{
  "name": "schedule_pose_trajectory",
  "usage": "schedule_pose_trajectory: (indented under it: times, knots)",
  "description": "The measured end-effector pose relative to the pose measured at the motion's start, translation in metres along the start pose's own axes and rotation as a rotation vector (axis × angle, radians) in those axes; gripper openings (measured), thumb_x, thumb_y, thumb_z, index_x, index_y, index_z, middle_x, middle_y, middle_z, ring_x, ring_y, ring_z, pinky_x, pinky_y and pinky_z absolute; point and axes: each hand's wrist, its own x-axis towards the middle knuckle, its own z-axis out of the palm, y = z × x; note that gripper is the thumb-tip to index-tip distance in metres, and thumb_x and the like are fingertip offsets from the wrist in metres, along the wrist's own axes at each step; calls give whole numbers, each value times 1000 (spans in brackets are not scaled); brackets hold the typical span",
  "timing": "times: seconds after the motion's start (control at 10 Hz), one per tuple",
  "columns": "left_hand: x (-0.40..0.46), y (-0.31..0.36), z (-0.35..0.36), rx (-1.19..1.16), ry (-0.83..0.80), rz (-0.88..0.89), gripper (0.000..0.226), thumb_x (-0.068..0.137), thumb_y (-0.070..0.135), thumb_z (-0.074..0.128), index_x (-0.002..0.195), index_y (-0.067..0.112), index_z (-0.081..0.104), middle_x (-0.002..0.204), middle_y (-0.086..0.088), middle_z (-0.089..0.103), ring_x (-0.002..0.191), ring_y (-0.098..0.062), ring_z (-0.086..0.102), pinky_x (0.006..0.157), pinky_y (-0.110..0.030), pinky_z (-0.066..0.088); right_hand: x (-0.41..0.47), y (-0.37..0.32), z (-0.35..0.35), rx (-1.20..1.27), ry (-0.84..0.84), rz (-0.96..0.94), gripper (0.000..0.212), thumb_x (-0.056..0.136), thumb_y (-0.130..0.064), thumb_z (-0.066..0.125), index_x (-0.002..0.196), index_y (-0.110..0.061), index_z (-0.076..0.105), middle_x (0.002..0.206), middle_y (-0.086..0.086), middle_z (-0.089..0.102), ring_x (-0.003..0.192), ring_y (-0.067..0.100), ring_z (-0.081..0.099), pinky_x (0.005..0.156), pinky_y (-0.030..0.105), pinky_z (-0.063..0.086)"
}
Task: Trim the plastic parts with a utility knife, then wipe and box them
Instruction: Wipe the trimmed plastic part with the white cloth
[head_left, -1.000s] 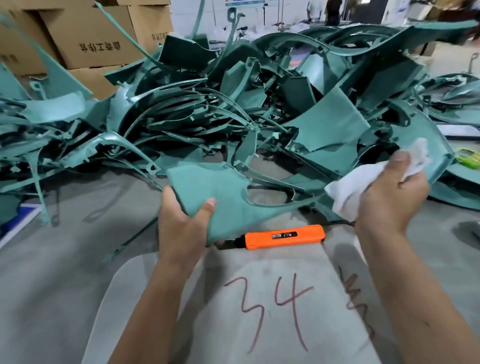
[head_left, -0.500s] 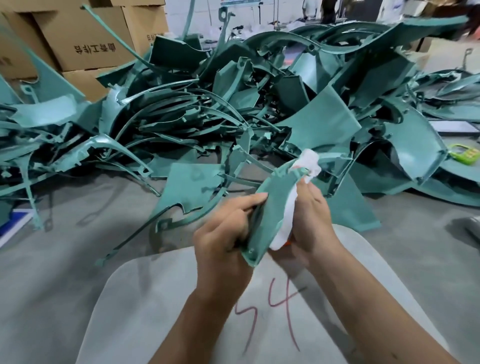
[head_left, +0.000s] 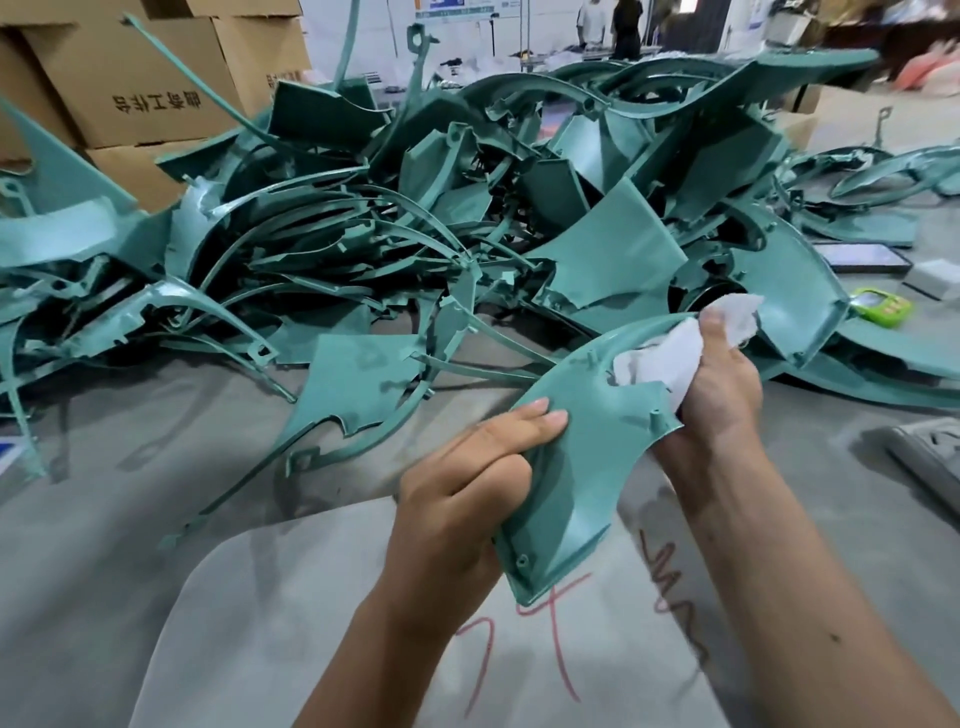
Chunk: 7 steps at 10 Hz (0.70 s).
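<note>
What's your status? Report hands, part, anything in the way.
Left hand grips green part at its lower edge. Right hand presses white cloth to its upper end. Part held above the table, nothing in the way.

Both forearms are bare from the lower edge of the view up to the wrists, with no sleeve, cuff or glove showing. The left hand (head_left: 457, 483) and the right hand (head_left: 719, 387) wear no ring, watch or band. Fingernails on the left hand are short and unpainted, and a small dark mole marks the right forearm.
</note>
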Motion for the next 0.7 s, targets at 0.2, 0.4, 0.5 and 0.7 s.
schedule_pose_trajectory:
  times: [0.2,0.4,0.5,0.7]
  knots:
    - [3,-22,-15,354,144,372,24,94,19,59,107,17,80,117,-1,77,113,-19,71,90,-33,60,1,13,1,-191,-20,-180,37,107,-44,55,79,-20,56,60,-15,67,70,18,65,69,35,57]
    - [14,-46,-10,50,223,496,18,106,7,49,95,-3,58,128,-10,68,126,-36,63,102,-53,52,-15,16,4,-278,-471,423,51,100,-51,59,85,-8,83,83,15,78,71,29,77,64,39,62]
    - [19,-50,-11,5,155,544,26,87,-10,69,85,6,49,125,-12,68,124,-39,62,100,-51,51,-21,11,-3,-229,-721,479,55,97,-55,57,61,-22,80,64,2,72,55,16,72,52,25,57]
    - [27,-42,-19,201,70,536,51,87,2,78,79,24,32,120,-8,72,129,-40,55,107,-44,45,-25,5,-10,-260,-770,512,33,82,-32,74,101,-5,74,95,14,77,77,28,77,65,37,64]
